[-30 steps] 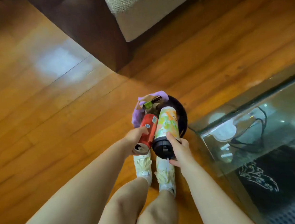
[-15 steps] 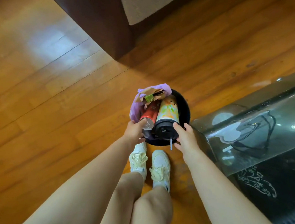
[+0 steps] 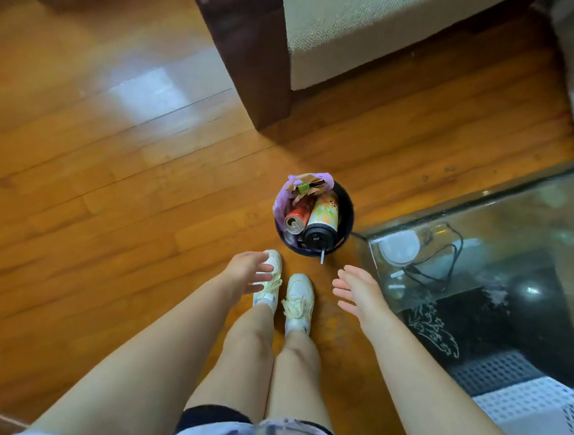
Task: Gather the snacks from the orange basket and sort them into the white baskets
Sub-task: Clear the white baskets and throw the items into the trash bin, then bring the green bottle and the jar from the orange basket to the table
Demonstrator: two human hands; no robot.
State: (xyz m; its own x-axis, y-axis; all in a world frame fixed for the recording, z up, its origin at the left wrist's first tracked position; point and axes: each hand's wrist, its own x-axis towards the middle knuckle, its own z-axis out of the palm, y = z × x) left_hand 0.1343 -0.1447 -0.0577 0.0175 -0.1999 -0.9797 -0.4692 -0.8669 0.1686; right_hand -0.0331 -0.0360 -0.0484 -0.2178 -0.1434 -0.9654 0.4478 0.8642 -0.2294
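**Both hands empty above a full bin on a wooden floor**

Seen from a camera on the person's head, looking straight down. On the left is polished orange-brown wooden plank flooring with a pale patch of reflected light. Moving right, the left hand hangs with fingers spread and relaxed, gripping nothing, above a pair of cream lace-up shoes. Just beyond the shoes stands a small round dark bin lined with a purple bag. It is crammed: a red drinks can and a tall cup with an orange-and-green print and a black lid lean against each other, a straw poking over the rim. The right hand is likewise spread and empty. Further right is a glass-topped table, and at the bottom right corner a white perforated plastic basket.

No orange basket is visible, so where the snacks are cannot be told from here.

Risks, as a judgement: the tilted can and cup look loosely balanced and could tip out if a foot nudges the bin when the person steps away. The glass edge sits close to the right arm and could be knocked.
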